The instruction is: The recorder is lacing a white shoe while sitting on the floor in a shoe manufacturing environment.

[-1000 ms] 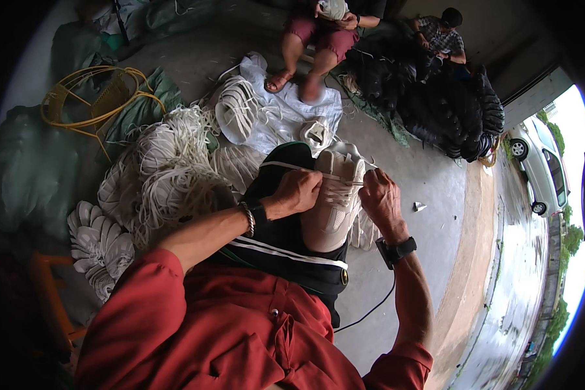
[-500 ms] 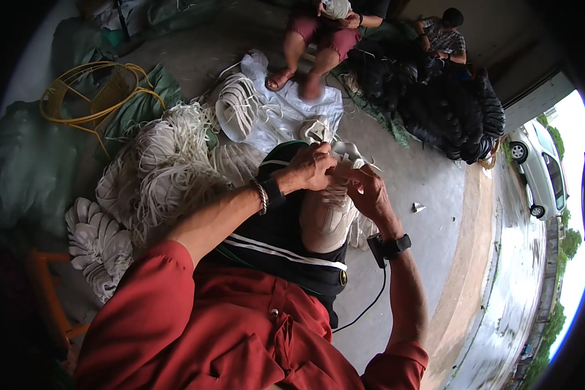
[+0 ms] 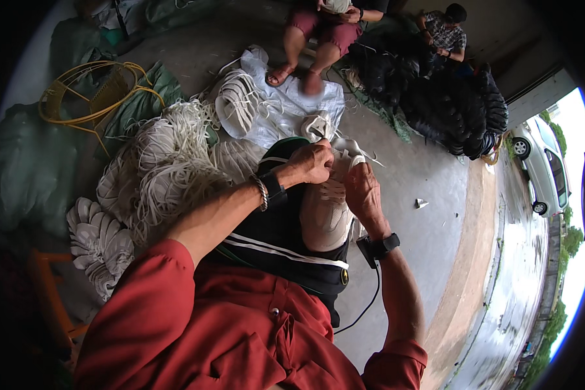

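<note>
Sitting on the concrete floor [image 3: 429, 169], the person in the red shirt [image 3: 227, 325] has a pale shoe upper [image 3: 325, 214] resting on the lap, over black shorts with white stripes [image 3: 273, 240]. Both hands meet at its far end. The left hand [image 3: 312, 162] is curled closed, fingers pinching a white lace [image 3: 364, 155] at the top of the upper. The right hand [image 3: 363, 192], just beside it at about four o'clock, lies along the upper's edge with fingers bent around it, gripping it steady. A beaded bracelet and dark band sit on the left wrist; a black watch [image 3: 380, 246] is on the right one.

At nine o'clock from the hands lies a big tangle of white laces [image 3: 169, 175], with a stack of pale uppers [image 3: 97, 240] below it at about eight. At eleven o'clock more white bundles [image 3: 240, 104] rest on a white sheet [image 3: 286, 110]. A yellow wire frame [image 3: 91, 91] sits farther off at ten. At twelve o'clock another person [image 3: 318, 39] sits facing this way, and a heap of black shoe parts [image 3: 448, 110] lies at one o'clock.
</note>
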The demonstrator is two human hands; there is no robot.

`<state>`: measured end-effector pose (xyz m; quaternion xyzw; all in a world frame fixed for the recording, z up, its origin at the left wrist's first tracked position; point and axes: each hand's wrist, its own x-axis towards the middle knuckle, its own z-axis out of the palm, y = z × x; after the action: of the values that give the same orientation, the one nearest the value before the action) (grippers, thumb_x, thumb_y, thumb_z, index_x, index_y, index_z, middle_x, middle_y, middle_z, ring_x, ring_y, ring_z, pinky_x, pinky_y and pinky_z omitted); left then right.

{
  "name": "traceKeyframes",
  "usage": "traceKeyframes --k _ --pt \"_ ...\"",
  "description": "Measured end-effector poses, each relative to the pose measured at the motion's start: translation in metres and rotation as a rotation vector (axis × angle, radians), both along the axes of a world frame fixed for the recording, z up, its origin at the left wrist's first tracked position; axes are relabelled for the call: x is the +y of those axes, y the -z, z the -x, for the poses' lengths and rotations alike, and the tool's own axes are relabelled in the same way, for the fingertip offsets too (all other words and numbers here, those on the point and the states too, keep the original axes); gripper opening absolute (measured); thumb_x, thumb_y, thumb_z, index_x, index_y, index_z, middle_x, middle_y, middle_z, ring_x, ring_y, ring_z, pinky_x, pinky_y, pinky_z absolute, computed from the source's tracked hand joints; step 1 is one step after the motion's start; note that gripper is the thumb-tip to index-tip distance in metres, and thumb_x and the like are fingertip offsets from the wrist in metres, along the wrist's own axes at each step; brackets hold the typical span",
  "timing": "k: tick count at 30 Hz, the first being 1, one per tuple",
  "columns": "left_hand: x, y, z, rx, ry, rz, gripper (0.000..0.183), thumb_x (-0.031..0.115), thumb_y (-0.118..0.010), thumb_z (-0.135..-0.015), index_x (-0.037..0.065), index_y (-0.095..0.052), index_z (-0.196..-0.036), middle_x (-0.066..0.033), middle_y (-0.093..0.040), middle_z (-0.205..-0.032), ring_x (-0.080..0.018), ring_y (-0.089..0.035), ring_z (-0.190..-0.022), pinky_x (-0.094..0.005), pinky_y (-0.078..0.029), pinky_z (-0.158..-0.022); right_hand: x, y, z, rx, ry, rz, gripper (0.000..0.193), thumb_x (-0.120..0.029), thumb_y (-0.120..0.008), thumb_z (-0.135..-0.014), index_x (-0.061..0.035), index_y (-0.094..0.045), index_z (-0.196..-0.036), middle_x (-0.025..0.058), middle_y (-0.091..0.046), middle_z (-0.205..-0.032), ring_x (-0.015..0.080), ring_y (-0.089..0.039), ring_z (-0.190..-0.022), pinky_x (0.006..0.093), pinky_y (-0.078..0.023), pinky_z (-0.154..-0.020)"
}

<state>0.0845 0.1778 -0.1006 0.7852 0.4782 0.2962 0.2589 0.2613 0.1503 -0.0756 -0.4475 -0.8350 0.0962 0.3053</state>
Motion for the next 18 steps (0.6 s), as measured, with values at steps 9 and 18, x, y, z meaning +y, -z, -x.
traceKeyframes --k 9,18 --pt "-0.001 -0.002 0.008 -0.109 0.068 0.021 0.011 0.01 -0.066 -0.065 0.002 -0.058 -0.063 -0.0135 -0.055 -0.1 -0.0281 -0.057 -0.088 -0.0334 -0.045 -0.073 0.004 0.002 -0.013 0.152 0.061 0.121 0.02 -0.012 -0.064 -0.074 0.0003 -0.048 -0.071 0.0156 -0.055 -0.061 0.0308 -0.055 -0.054 0.0365 -0.044 -0.054" --pt "-0.004 -0.009 0.0 0.08 -0.048 0.057 0.018 0.022 -0.067 -0.062 0.006 -0.062 -0.066 -0.0094 -0.055 -0.092 -0.0261 -0.059 -0.084 -0.034 -0.047 -0.072 0.0 -0.004 -0.012 0.182 0.105 0.32 0.023 -0.019 -0.068 -0.071 0.0 -0.055 -0.073 0.0084 -0.058 -0.062 0.0128 -0.053 -0.057 0.0296 -0.043 -0.053"
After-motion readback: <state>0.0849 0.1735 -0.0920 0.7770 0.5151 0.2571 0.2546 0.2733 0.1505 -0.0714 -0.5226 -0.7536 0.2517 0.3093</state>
